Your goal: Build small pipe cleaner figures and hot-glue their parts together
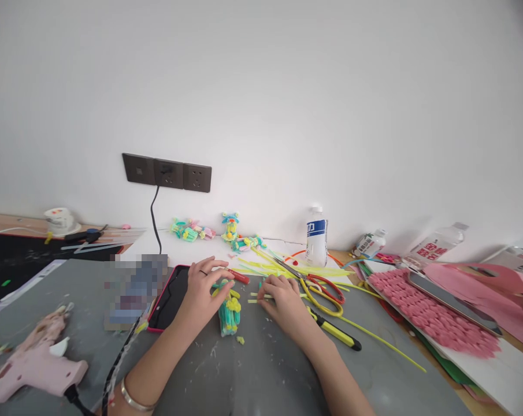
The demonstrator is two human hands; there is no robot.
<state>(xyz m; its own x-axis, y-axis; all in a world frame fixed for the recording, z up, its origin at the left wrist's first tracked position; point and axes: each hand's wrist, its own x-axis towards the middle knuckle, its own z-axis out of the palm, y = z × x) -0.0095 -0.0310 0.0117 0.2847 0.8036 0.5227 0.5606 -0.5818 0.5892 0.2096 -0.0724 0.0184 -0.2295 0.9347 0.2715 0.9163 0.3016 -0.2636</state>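
Observation:
A small teal and yellow pipe-cleaner figure [230, 318] stands upright on the grey mat. My left hand [207, 286] is closed at its top, with thumb and fingers around the upper part and partly hiding it. To the right, my right hand [282, 297] rests low on the mat with curled, closed fingers. Short pale yellow strips [252, 297] poke out by its fingertips, and a bit of teal shows there. What those fingers grip is hidden. Between the hands lies a red pen-like stick [239, 276]. A yellow crumb [241, 340] sits beside the figure.
Scissors [324, 289], a yellow cutter [337, 332] and long yellow pipe cleaners [382, 335] lie right. A tablet [168, 300] and pink glue gun [36, 370] are left. Behind stand a bottle [316, 242] and several finished figures [229, 226]. A phone [454, 301] rests on pink knitting [434, 312].

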